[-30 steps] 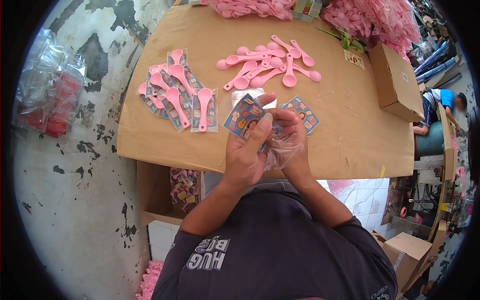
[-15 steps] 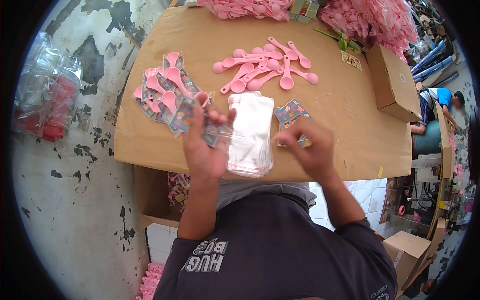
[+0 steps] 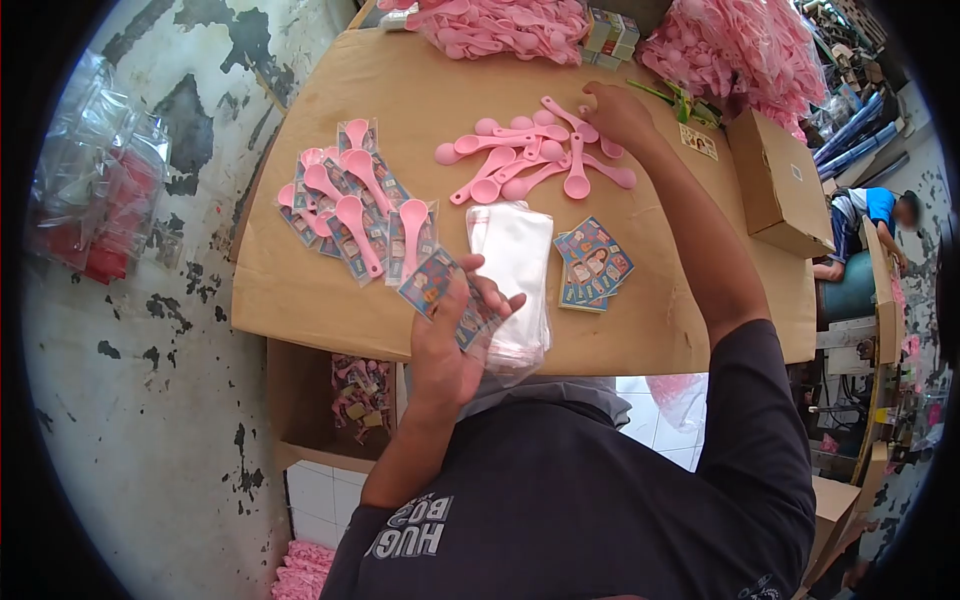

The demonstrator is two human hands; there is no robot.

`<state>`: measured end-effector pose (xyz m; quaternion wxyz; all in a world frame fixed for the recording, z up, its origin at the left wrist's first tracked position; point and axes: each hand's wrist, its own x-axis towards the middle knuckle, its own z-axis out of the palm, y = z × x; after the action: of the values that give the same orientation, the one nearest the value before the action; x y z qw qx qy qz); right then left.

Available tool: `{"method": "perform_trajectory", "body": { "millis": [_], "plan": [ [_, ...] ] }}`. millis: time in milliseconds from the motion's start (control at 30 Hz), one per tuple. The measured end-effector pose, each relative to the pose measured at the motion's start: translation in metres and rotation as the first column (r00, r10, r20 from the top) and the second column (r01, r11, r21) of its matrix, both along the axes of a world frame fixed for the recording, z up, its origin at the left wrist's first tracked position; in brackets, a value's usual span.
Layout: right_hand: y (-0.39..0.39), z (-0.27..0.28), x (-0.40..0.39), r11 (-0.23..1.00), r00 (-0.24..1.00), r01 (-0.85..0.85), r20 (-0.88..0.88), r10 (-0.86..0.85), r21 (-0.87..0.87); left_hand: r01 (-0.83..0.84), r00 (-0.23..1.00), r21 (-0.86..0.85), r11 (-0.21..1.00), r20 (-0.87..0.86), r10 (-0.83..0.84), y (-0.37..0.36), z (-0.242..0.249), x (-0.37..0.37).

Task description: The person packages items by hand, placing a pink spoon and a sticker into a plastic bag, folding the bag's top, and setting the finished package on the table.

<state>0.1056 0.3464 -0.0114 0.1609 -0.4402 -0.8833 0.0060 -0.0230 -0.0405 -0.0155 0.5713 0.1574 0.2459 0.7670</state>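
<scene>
My left hand (image 3: 447,335) grips a clear plastic bag with a blue printed card (image 3: 432,285) inside, near the table's front edge. Beside it lies a stack of clear plastic bags (image 3: 510,260). My right hand (image 3: 618,115) is stretched out over the right end of a loose pile of pink spoons (image 3: 577,165), fingers apart beside a spoon handle and partly covering it. To the left, several bagged pink spoons with cards (image 3: 350,215) overlap each other. A small stack of blue printed cards (image 3: 595,265) sits right of the bags.
Big bags of pink spoons (image 3: 735,50) and bundled card stacks (image 3: 610,35) stand at the back. A cardboard box (image 3: 775,185) is on the right, near a green tool (image 3: 685,100). Plastic bags (image 3: 95,190) hang on the left wall. Another person (image 3: 870,210) sits far right.
My right hand has moved from beside the card stack up to the spoon pile. My left hand, still gripping the bagged card, has shifted right and nearer; a bagged spoon now shows beyond it.
</scene>
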Motion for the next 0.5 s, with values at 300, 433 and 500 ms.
{"method": "perform_trajectory", "body": {
  "millis": [300, 433, 500],
  "plan": [
    [0.010, 0.023, 0.010, 0.945, 0.972, -0.235, -0.069, 0.225, -0.227, -0.077, 0.995, 0.035, 0.996, -0.054, 0.079, -0.001, -0.001, -0.010],
    [-0.058, 0.075, 0.038, 0.941, 0.883, -0.207, -0.364, 0.298, 0.267, -0.185, 0.982, 0.147, 0.972, 0.006, 0.186, 0.004, -0.005, -0.027],
    [-0.125, 0.106, 0.054, 0.983, 0.804, -0.182, -0.569, 0.172, 0.040, -0.298, 0.955, 0.126, 0.946, 0.026, 0.297, 0.013, -0.003, -0.034]
  ]
}}
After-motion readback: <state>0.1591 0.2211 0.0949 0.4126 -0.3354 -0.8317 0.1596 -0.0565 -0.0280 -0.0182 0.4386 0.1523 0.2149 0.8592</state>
